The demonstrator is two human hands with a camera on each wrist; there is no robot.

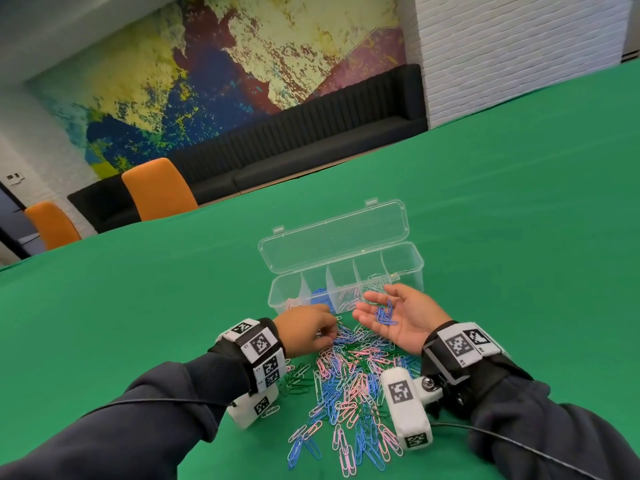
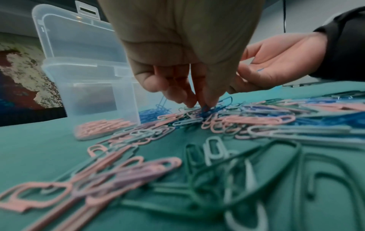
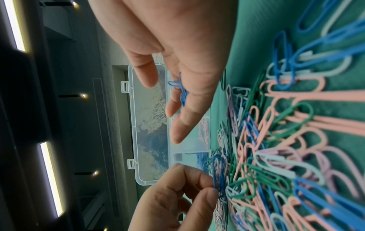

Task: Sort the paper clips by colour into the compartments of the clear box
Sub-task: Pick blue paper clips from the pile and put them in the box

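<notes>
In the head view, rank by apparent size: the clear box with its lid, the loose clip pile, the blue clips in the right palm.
1. Loose clip pile and clear box with lid: too close in spread to rank.
3. Blue clips in the right hand: clearly smallest.

Head view looks down; both close wrist views share the clip pile point(image 1: 349, 382).

Bright, even head view with curved wide-angle edges; wrist views dimmer, paper clips point(image 2: 227, 168) nearest the lens blurred.
</notes>
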